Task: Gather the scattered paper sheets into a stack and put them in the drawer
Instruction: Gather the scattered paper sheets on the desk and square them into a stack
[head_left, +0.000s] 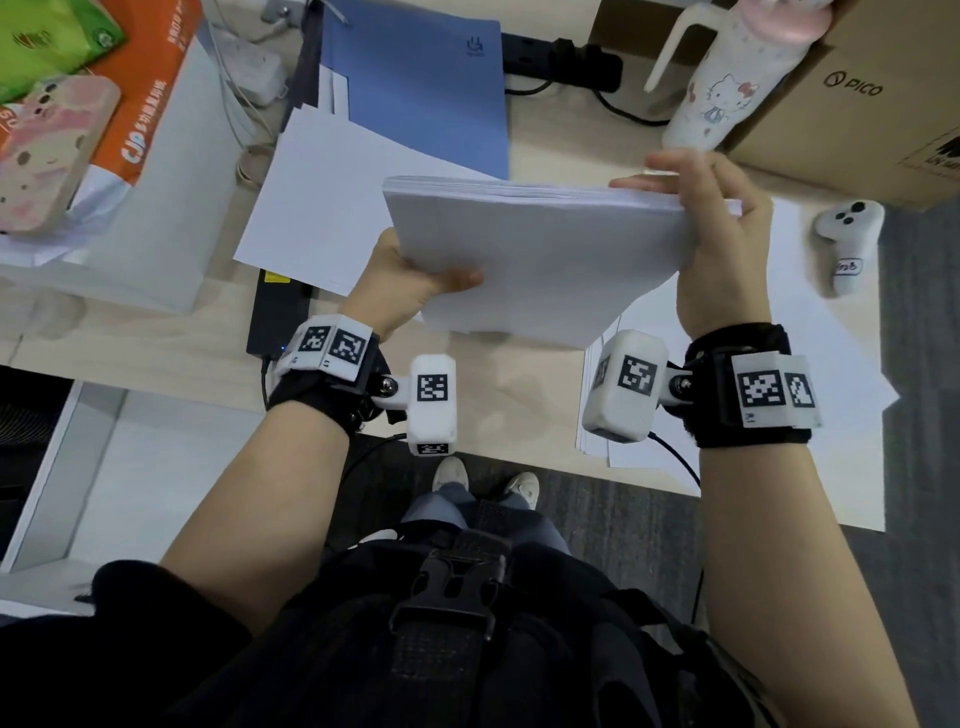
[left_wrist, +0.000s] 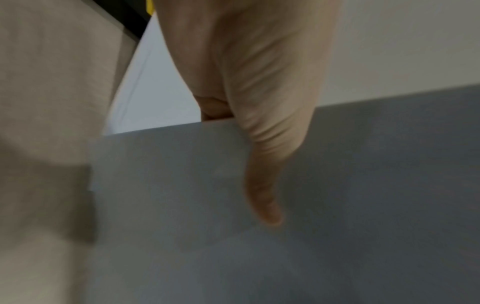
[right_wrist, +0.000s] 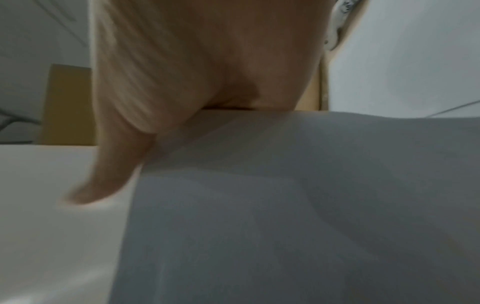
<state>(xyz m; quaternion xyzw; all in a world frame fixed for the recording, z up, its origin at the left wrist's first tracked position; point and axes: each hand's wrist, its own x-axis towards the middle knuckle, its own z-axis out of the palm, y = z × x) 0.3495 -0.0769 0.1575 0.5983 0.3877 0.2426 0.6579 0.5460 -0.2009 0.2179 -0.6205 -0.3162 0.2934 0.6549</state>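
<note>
A thick stack of white paper (head_left: 545, 260) hangs tilted above the desk, held between both hands. My left hand (head_left: 436, 278) grips its left edge, thumb on the near face, the other fingers hidden behind. In the left wrist view that thumb (left_wrist: 262, 185) lies flat on the stack (left_wrist: 259, 257). My right hand (head_left: 719, 234) clasps the right edge, with fingertips (head_left: 649, 179) reaching over the top. The right wrist view shows the right hand (right_wrist: 207, 72) against the stack (right_wrist: 285, 205). Loose sheets lie on the desk at left (head_left: 311, 208) and at right (head_left: 821, 364). A white open drawer (head_left: 130, 467) shows at lower left.
A blue folder (head_left: 415, 88) lies behind the stack. A white bottle (head_left: 727, 78), a cardboard box (head_left: 857, 114) and a white controller (head_left: 847, 244) stand at the right. A white box (head_left: 171, 208) carrying an orange pack (head_left: 140, 104) sits left, a black device (head_left: 275, 312) beside it.
</note>
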